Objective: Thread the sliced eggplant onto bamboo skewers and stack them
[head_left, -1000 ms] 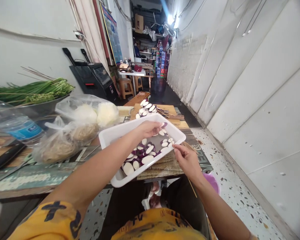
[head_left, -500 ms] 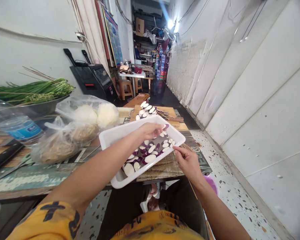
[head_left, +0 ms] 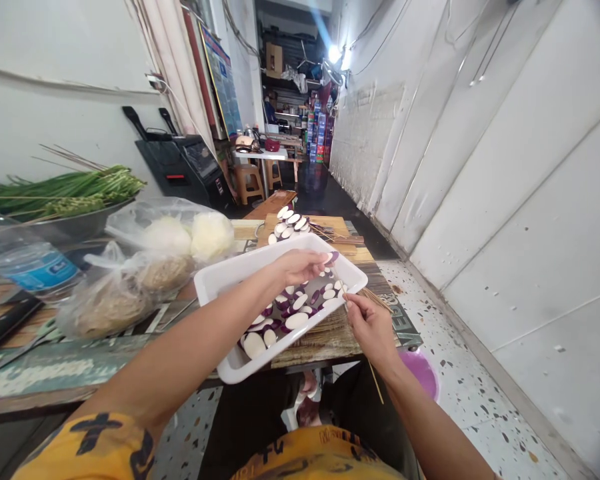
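Note:
My left hand pinches an oval eggplant slice with purple skin and white flesh, above the far right part of a white plastic tub. Close to the tub's right corner, my right hand is closed on a thin bamboo skewer, whose tail hangs down below the hand. The skewer's upper end points up toward the held slice; whether it touches the slice I cannot tell. Many loose eggplant slices lie in the tub.
Behind the tub, skewered eggplant slices lie on a wooden board. More skewers lie right of the tub. Leftward are plastic bags of vegetables, a water bottle, a black-handled knife and a bowl of greens.
The camera view has shifted slightly. Both hands keep their holds on the slice and the skewer, and the slice stays near the tub's far right side.

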`<state>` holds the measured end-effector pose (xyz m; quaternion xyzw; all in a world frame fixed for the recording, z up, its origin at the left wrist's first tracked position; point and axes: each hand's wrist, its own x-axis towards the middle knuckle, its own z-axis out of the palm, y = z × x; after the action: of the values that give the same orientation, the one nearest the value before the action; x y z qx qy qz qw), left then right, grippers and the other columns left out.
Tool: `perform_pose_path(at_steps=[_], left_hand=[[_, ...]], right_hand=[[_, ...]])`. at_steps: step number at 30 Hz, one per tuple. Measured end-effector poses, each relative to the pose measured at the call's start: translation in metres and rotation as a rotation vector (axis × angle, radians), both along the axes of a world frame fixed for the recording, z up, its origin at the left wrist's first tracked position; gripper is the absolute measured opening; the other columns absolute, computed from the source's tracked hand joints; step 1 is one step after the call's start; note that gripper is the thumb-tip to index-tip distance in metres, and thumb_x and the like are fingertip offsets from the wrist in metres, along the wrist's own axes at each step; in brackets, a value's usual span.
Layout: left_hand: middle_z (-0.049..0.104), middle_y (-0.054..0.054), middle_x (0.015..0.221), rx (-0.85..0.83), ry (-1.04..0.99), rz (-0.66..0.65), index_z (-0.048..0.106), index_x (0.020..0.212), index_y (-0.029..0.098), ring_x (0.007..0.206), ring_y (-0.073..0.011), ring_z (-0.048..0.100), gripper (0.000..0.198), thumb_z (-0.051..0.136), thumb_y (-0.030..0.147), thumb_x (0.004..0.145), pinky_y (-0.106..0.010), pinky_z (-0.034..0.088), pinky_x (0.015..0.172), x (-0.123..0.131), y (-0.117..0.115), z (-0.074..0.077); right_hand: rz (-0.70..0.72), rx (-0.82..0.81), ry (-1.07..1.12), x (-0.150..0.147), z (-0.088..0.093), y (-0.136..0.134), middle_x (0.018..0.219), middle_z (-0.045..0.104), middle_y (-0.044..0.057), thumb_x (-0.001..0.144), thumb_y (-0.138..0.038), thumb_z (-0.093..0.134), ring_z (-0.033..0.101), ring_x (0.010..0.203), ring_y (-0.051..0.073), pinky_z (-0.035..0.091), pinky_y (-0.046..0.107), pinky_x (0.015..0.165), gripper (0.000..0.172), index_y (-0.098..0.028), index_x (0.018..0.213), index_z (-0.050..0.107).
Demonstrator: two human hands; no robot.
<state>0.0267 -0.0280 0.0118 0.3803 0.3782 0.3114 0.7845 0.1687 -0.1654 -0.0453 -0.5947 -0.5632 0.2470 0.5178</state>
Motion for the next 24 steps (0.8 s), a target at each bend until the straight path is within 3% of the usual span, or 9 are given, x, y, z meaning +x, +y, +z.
perform_pose_path(at_steps=[5, 9, 11, 17, 20, 24], left_hand=[[0.062, -0.012, 0.073, 0.025, 0.0, -0.007, 0.061, 0.066, 0.005, 0.046, -0.001, 0.045, 0.011, 0.056, 0.004, 0.076, -0.008, 0.034, 0.037, 0.0, -0.003, 0.0], [0.061, -0.01, 0.069, 0.078, 0.043, -0.127, 0.064, 0.07, 0.004, 0.048, -0.0025, 0.048, 0.002, 0.065, 0.006, 0.07, -0.01, 0.035, 0.039, 0.007, -0.013, -0.004], [0.06, -0.008, 0.066, 0.123, 0.048, -0.148, 0.065, 0.072, 0.005, 0.049, -0.0035, 0.049, 0.008, 0.069, 0.008, 0.067, -0.011, 0.036, 0.04, 0.011, -0.016, -0.007], [0.061, -0.006, 0.068, 0.177, 0.0, 0.019, 0.065, 0.076, 0.006, 0.049, -0.0033, 0.05, 0.007, 0.065, 0.008, 0.07, -0.012, 0.038, 0.042, 0.01, -0.009, -0.004], [0.062, -0.006, 0.069, 0.215, 0.007, 0.085, 0.064, 0.078, 0.007, 0.048, -0.0036, 0.05, 0.009, 0.066, 0.008, 0.069, -0.014, 0.038, 0.043, 0.005, -0.007, -0.002], [0.064, -0.007, 0.071, 0.244, 0.047, -0.051, 0.064, 0.077, 0.007, 0.052, -0.006, 0.053, 0.013, 0.07, 0.013, 0.067, -0.017, 0.041, 0.049, 0.002, -0.012, 0.002]], right_hand=[[-0.001, 0.026, 0.035, -0.004, -0.003, 0.004, 0.062, 0.062, 0.002, 0.078, -0.032, 0.048, 0.057, 0.06, 0.017, 0.041, 0.024, 0.048, 0.032, -0.018, 0.099, 0.066], [-0.022, 0.045, 0.043, -0.006, 0.003, 0.017, 0.061, 0.061, 0.003, 0.079, -0.033, 0.047, 0.055, 0.059, 0.016, 0.04, 0.023, 0.047, 0.033, -0.017, 0.1, 0.066], [-0.028, 0.053, 0.048, -0.005, 0.008, 0.025, 0.06, 0.06, 0.002, 0.079, -0.034, 0.047, 0.054, 0.056, 0.014, 0.039, 0.022, 0.046, 0.033, -0.016, 0.099, 0.066], [0.083, -0.054, 0.196, -0.001, 0.015, 0.027, 0.049, 0.047, -0.004, 0.077, -0.042, 0.051, 0.038, 0.035, 0.008, 0.031, 0.021, 0.035, 0.033, -0.015, 0.092, 0.064], [0.111, -0.065, 0.192, -0.001, 0.014, 0.023, 0.047, 0.045, -0.005, 0.078, -0.041, 0.051, 0.036, 0.035, 0.007, 0.03, 0.021, 0.035, 0.031, -0.015, 0.089, 0.065], [0.071, 0.024, 0.039, -0.001, 0.018, 0.03, 0.049, 0.049, -0.002, 0.079, -0.037, 0.05, 0.042, 0.043, 0.01, 0.034, 0.021, 0.042, 0.029, -0.015, 0.085, 0.067]])
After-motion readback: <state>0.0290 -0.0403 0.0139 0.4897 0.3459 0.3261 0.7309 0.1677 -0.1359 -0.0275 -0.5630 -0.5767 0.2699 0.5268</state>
